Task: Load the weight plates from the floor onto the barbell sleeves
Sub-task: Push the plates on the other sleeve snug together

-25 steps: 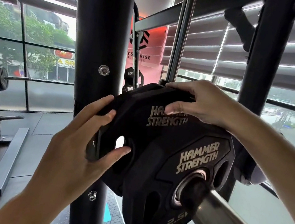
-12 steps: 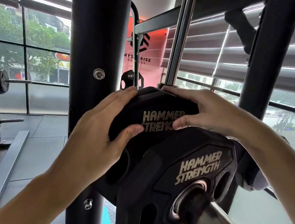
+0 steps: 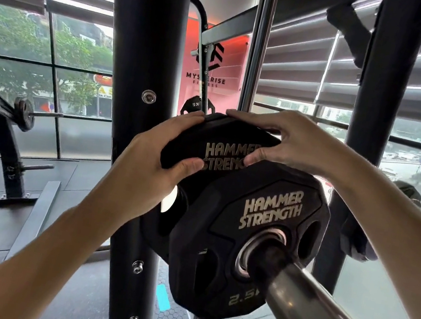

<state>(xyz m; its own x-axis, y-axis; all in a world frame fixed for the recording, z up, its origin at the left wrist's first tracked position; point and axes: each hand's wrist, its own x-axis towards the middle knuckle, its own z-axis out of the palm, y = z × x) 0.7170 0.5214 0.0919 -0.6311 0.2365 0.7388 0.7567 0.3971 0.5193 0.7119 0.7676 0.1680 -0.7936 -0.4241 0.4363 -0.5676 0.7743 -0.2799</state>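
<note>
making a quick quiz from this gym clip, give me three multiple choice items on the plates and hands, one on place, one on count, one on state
1. Where does the smaller plate marked 2.5 sit?
A. on the barbell sleeve, in front of the larger plate
B. flat on the floor
C. leaning on the window

2. How many plates bearing HAMMER STRENGTH lettering show around the sleeve?
A. one
B. two
C. four

3. What are the hands doing?
A. both hang free
B. only the right hand touches a plate
C. both grip the top of the larger plate

Answers:
1 A: the barbell sleeve passes through its centre hole, and it overlaps the larger plate behind it.
2 B: the lettering shows once on each of two plates.
3 C: the left hand and right hand each curl their fingers over the larger plate's upper rim.
</note>
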